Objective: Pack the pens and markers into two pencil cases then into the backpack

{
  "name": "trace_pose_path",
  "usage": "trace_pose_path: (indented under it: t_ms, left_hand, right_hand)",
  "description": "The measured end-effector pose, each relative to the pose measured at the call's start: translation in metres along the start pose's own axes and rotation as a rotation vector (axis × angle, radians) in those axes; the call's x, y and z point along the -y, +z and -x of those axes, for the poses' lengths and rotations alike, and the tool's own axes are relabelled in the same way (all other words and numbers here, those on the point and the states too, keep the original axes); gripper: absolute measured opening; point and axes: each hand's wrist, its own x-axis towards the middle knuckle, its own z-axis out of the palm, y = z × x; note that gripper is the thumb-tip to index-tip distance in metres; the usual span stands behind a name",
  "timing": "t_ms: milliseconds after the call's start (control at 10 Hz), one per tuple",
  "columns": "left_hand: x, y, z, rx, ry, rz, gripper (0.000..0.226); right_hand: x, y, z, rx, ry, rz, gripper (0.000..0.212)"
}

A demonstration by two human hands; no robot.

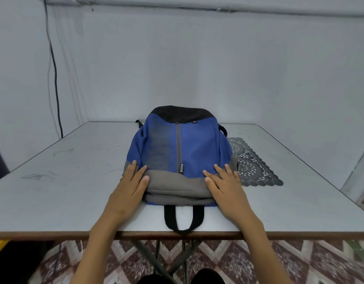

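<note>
A blue backpack (pixel 189 148) with a black far end and a grey near band lies flat on the grey table (pixel 74 181), its front zipper shut. Its black carry handle (pixel 184 219) reaches the table's near edge. My left hand (pixel 130 186) rests flat on the backpack's near left corner, fingers straight. My right hand (pixel 224 187) lies flat on the near right corner, fingers straight. No pens, markers or pencil cases are in view.
A dark lace mat (pixel 252 165) lies on the table to the right of the backpack, partly under it. A black cable (pixel 54 78) hangs down the wall at the left. Patterned floor tiles and the table's legs show below the near edge.
</note>
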Motion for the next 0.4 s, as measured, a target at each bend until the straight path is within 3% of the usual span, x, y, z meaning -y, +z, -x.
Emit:
trace_pose_path:
  t_ms: [400]
  left_hand:
    - [-0.006,-0.001,0.023,-0.110,0.030,0.072,0.053]
  right_hand:
    - [0.002,0.005,0.023,-0.084,0.019,-0.119,0.043]
